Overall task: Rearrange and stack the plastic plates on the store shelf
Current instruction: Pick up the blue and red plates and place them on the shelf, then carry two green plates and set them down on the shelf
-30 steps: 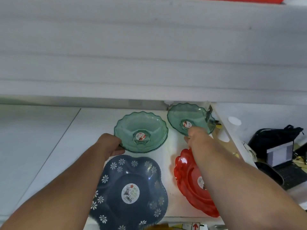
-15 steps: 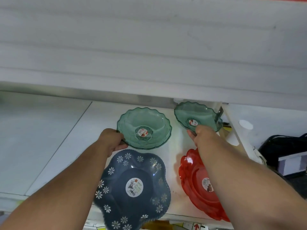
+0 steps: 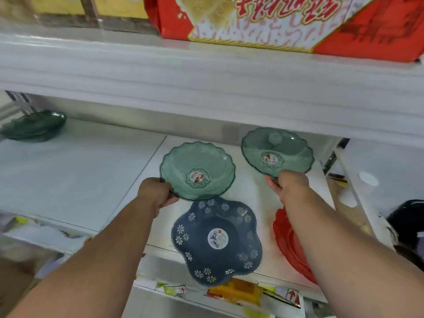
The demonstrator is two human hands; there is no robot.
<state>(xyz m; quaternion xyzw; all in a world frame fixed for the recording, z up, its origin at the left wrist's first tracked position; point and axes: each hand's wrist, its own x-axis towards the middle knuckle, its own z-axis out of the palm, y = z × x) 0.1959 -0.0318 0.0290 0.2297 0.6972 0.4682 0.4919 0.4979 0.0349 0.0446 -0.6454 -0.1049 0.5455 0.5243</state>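
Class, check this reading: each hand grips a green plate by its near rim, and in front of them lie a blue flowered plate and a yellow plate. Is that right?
Not quite. The head view shows the left hand and right hand each on a green plate's near rim, left plate, right plate, with the blue flowered plate in front, but the other plate is red, not yellow.

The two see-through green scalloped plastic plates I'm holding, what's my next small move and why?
Probably carry the right green scalloped plate in your right hand over onto the left green scalloped plate held by your left hand: they match and would likely nest.
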